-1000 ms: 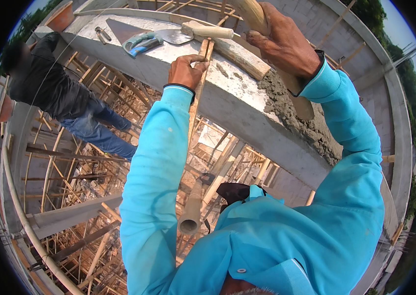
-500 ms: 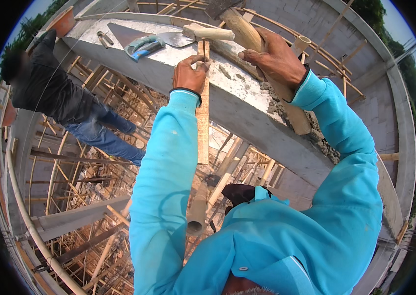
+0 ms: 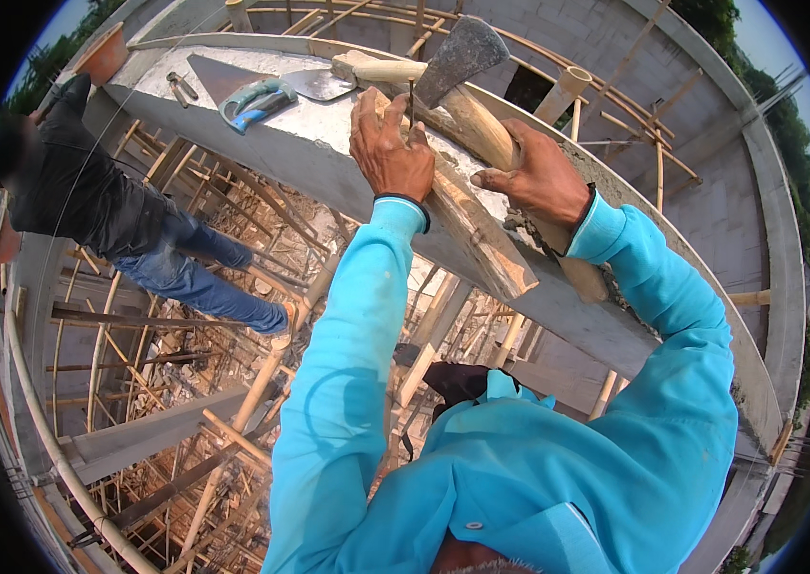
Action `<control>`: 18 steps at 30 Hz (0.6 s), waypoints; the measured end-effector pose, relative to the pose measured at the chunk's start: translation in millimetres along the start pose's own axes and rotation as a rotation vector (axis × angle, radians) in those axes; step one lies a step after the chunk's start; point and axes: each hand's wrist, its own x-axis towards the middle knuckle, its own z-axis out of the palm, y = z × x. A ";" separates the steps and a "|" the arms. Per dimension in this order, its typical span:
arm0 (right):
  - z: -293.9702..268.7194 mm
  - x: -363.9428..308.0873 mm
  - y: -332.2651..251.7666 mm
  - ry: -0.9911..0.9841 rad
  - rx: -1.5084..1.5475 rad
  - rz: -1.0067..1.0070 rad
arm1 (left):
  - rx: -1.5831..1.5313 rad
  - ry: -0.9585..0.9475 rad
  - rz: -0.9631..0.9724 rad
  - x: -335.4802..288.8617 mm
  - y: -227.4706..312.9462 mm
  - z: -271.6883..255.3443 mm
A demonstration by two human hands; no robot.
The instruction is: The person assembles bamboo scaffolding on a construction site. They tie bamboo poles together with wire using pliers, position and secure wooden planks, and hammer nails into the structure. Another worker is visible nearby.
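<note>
Gripping a hatchet with a dark metal head and a thick, pale wooden handle (image 3: pixel 478 122), the bare right hand (image 3: pixel 550 180) had its fingers wrapped partway down the wood. The bare left hand (image 3: pixel 392 151) lay over a rough, straw-coloured wooden strip (image 3: pixel 486 237), fingers spread; couldn't tell how tight, because the back of the hand hid the contact. That strip slanted across the edge of a long grey concrete beam with a pale, dusty top (image 3: pixel 324 117), its near end poking out past the side. A thin dark upright spike, probably a nail (image 3: pixel 412 100), stood by the left fingertips.

Handling-wise, my guess is the strip was light and stiff, dry enough not to slip, but splintery and easy to split along the grain. I'd have held it by its flat sides, clear of the spike. The hatchet looked top-heavy, so a firm mid-handle grip made sense.

The beam was narrow and gritty, with lumpy grey mortar (image 3: pixel 525 228) near the right hand. Further left sat a steel trowel (image 3: pixel 322 84), a handsaw with a blue-and-grey handle (image 3: pixel 260 103), small pliers (image 3: pixel 181 88) and an orange bucket (image 3: pixel 103 55). Open-air site, bamboo poles (image 3: pixel 242 407) and rubble below, another person in dark top and jeans (image 3: pixel 180 268) off left.
</note>
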 end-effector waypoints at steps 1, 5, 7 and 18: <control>3.9 -2.7 2.6 -0.031 -0.001 0.101 | -0.170 -0.092 -0.072 -0.1 -3.7 2.5; 0.3 -9.9 11.0 -0.062 0.237 0.204 | -0.406 -0.144 -0.072 -3.0 -16.9 10.5; -9.8 -5.5 8.9 -0.004 0.138 0.106 | -0.381 -0.136 -0.045 -6.4 -20.1 13.6; -53.1 15.2 -38.5 0.492 0.024 -0.281 | -0.514 -0.024 -0.096 -8.3 -15.5 18.8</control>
